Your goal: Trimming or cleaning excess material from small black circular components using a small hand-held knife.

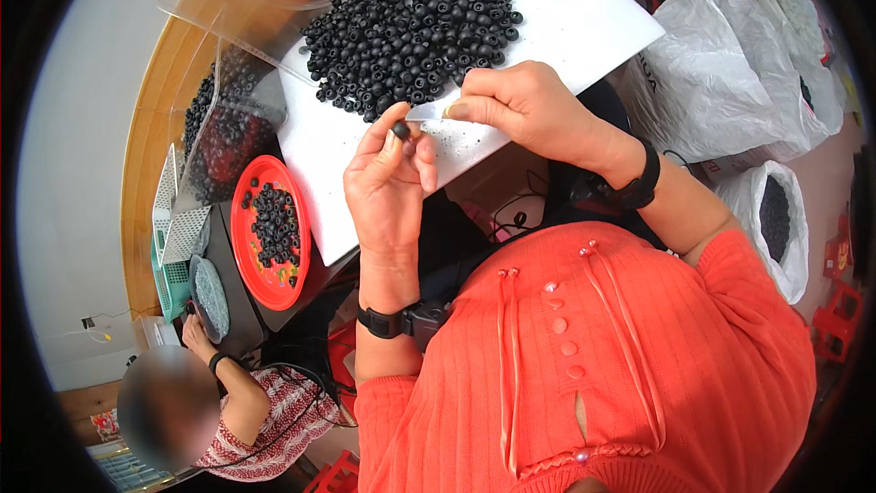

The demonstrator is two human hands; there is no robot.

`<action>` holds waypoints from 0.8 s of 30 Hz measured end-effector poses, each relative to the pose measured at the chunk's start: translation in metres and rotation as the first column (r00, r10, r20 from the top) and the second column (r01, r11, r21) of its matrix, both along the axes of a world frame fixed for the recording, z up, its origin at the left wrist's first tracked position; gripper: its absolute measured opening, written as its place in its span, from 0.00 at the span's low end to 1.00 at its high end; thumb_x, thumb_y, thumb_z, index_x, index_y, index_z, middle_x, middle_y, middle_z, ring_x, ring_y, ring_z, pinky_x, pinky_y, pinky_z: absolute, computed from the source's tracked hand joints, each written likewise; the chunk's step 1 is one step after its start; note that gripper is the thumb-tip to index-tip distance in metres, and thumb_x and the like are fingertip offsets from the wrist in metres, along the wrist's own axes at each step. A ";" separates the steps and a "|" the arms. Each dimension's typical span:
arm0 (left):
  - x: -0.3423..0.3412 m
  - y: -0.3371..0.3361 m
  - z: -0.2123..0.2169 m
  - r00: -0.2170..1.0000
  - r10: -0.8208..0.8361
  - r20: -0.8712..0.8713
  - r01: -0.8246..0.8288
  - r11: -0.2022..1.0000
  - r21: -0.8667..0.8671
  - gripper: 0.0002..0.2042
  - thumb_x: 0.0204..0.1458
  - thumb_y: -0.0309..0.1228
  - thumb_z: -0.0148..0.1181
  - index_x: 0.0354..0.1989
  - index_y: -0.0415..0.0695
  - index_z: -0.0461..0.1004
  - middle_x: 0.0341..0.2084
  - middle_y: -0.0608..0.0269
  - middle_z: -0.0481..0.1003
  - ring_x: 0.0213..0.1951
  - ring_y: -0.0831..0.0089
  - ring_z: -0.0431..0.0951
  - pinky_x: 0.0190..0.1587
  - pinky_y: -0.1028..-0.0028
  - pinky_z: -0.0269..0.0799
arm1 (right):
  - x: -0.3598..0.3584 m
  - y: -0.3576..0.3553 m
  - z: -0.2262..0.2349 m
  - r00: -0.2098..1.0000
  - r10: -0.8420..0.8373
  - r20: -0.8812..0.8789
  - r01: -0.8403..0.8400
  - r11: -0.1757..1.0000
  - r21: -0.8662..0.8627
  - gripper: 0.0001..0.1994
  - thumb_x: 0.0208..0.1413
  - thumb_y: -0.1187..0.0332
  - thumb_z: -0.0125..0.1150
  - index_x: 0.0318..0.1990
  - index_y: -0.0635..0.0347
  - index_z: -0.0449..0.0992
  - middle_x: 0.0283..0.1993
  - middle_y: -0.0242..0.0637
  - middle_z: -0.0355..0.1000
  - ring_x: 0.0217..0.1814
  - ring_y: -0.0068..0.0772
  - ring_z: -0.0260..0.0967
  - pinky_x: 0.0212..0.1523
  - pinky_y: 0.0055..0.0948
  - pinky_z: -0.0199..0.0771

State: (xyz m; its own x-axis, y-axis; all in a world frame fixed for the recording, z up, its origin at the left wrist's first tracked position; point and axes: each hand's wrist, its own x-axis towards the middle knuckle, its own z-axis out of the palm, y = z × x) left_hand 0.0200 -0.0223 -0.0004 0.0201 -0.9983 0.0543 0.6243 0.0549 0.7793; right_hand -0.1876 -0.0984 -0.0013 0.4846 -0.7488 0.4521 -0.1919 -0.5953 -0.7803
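My left hand [387,175] pinches a small round black part [401,131] between thumb and forefinger, its other fingers loosely curled. In my right hand [525,111] is a small knife with a short pale blade [425,113], gripped between thumb and bent forefinger. The blade reaches across to my left fingertips, right beside the black part; whether it touches the part I cannot tell. Just beyond both hands lies a big pile of similar black, ring-like parts [415,23] with holes. The pile rests on a white board [584,5], where dark crumbs are scattered below the blade.
A red plate [239,236] with more black parts stands to the left. Behind it are clear plastic bins [205,110] and white and green baskets [185,231]. At lower left a co-worker's hand [196,336] touches a bowl. White sacks [707,73] stand at right, near a red stool [838,315].
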 end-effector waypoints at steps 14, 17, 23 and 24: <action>-0.004 0.002 0.002 0.999 0.019 0.047 -0.019 1.000 0.004 0.16 0.65 0.26 0.53 0.58 0.29 0.71 0.37 0.51 0.76 0.33 0.65 0.78 0.25 0.72 0.76 | 0.009 0.004 -0.005 0.988 -0.141 -0.066 0.120 0.960 -0.252 0.16 0.61 0.56 0.63 0.26 0.56 0.74 0.20 0.40 0.69 0.21 0.46 0.69 0.23 0.38 0.65; -0.004 0.003 0.005 0.997 0.022 0.067 -0.022 1.000 0.008 0.16 0.65 0.26 0.52 0.57 0.29 0.71 0.37 0.50 0.77 0.31 0.65 0.78 0.25 0.72 0.75 | 0.010 0.005 -0.002 0.986 -0.132 -0.102 0.098 0.953 -0.287 0.16 0.60 0.57 0.64 0.25 0.56 0.74 0.21 0.39 0.71 0.22 0.46 0.70 0.24 0.39 0.65; 0.011 0.019 0.023 0.962 0.176 0.210 -0.177 0.984 -0.014 0.14 0.64 0.23 0.52 0.55 0.30 0.74 0.38 0.51 0.76 0.31 0.67 0.76 0.26 0.74 0.73 | 0.003 0.002 -0.002 0.996 -0.038 -0.078 0.020 0.974 -0.227 0.15 0.61 0.57 0.63 0.27 0.57 0.77 0.21 0.39 0.72 0.22 0.43 0.71 0.24 0.36 0.67; 0.020 0.027 0.033 0.895 0.292 0.337 -0.291 0.955 -0.054 0.13 0.63 0.23 0.52 0.54 0.31 0.75 0.32 0.53 0.77 0.28 0.69 0.77 0.25 0.74 0.74 | 0.000 0.000 -0.004 1.000 -0.010 -0.018 0.007 0.991 -0.130 0.17 0.62 0.53 0.61 0.28 0.56 0.78 0.20 0.39 0.72 0.23 0.44 0.72 0.25 0.38 0.67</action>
